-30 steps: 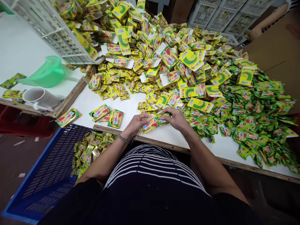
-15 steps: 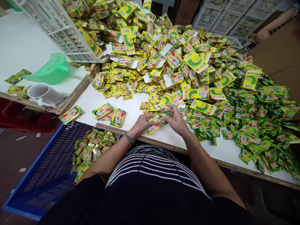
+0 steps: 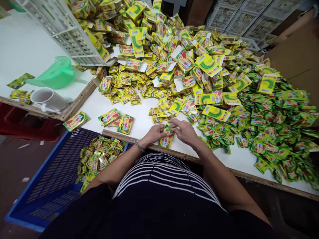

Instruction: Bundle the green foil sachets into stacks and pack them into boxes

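A white table top [image 3: 139, 114] with a wooden edge is nearly covered. To the right lies a wide heap of small green foil sachets [image 3: 271, 126], and behind the hands a heap of flat yellow cardboard cartons [image 3: 179, 63] with open white flaps. The nearest sachets lie just beside the right wrist. At the far left a white plastic lattice crate [image 3: 62, 31] leans over the cartons. On a second white table next to it stand a pale green plastic jug [image 3: 56, 73] and a white mug [image 3: 46, 99] lying on its side. Below the table edge, on the left, a blue plastic crate [image 3: 45, 186] holds a layer of closed yellow boxes [image 3: 99, 156]. Two closed boxes [image 3: 117, 120] lie on the table near the left hand.

The print on the packets is too small to read. The blue crate is cut off by the lower edge of the picture, and the person's striped shirt [image 3: 161, 179] hides the table edge below the hands. What is inside the held box cannot be seen.

The left hand [image 3: 155, 133] and the right hand [image 3: 185, 131] meet close to the near table edge. Both are closed on a small yellow and green cardboard box [image 3: 166, 140]. The fingers of the two hands pinch its upper end (the fingertips almost touch one another there), and the rest of the box hangs down between the hands, towards the person, with its lower end at the table edge.
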### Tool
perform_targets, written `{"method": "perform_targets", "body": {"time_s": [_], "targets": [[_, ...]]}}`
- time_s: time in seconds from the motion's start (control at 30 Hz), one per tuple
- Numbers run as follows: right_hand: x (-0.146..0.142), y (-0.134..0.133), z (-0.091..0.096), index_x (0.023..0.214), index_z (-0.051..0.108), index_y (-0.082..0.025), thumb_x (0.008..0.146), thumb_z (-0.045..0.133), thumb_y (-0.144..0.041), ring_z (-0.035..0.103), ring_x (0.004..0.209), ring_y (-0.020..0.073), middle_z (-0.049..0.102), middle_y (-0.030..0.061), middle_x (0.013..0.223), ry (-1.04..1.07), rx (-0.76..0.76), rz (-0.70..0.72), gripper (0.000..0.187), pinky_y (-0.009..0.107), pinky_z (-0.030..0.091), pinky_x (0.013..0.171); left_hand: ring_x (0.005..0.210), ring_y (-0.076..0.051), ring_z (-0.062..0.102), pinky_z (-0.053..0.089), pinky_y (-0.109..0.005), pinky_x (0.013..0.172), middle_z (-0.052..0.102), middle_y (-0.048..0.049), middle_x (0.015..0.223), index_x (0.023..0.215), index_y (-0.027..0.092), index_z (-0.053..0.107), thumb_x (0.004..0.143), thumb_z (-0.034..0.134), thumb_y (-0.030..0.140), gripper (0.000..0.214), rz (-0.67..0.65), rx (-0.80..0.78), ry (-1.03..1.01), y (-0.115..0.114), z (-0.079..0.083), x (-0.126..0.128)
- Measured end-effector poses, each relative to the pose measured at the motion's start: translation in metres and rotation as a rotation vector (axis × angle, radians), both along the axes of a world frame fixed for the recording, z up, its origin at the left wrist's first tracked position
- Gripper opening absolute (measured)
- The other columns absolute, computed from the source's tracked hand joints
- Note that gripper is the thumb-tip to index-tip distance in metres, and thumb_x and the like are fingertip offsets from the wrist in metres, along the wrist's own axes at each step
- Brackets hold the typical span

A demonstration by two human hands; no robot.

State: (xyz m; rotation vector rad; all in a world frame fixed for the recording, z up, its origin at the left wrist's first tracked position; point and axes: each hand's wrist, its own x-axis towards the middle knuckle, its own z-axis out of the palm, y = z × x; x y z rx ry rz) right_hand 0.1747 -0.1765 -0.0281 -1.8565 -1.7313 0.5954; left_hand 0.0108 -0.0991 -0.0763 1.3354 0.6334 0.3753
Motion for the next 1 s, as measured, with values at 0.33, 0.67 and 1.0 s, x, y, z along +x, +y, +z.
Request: {"method": "perform_targets", "body": {"time_s": [0.33,0.67,1.0], "targets": [[-0.018,-0.009,-0.012,0.120,0.055,-0.023,0.087,0.052,-0.017,0.068,0.079,0.0224,0.075,0.0022,0.080,-0.051,0.073,0.140,0.034,0.046,0.039,0.098,0.057,-0.008,0.039,0.030,-0.022,0.055,0.042,0.0055,0.058,0.068,0.014,0.054,0.067,0.078,0.048,0.041,-0.064,0.053,0.023,-0.001,0.006,-0.013],[-0.023,-0.026,-0.042,0.097,0.066,-0.022,0.087,0.060,-0.041,0.065,0.089,0.0211,0.069,0.0079,0.100,0.335,0.296,-0.282,0.022,0.038,0.054,0.080,0.064,-0.011,0.060,0.045,-0.021,0.063,0.062,0.0057,0.072,0.114,0.021,0.038,0.072,0.077,0.042,0.061,0.125,0.023,-0.048,-0.011,-0.002,-0.029],[-0.010,-0.020,-0.039,0.080,0.070,-0.020,0.079,0.067,-0.047,0.064,0.068,0.0180,0.071,0.0040,0.077,0.416,0.031,-0.153,0.028,0.033,0.054,0.069,0.073,-0.013,0.063,0.047,-0.024,0.069,0.064,0.0014,0.076,0.097,0.018,0.060,0.084,0.065,0.041,0.027,0.107,0.470,0.020,-0.015,-0.005,-0.026]]}}
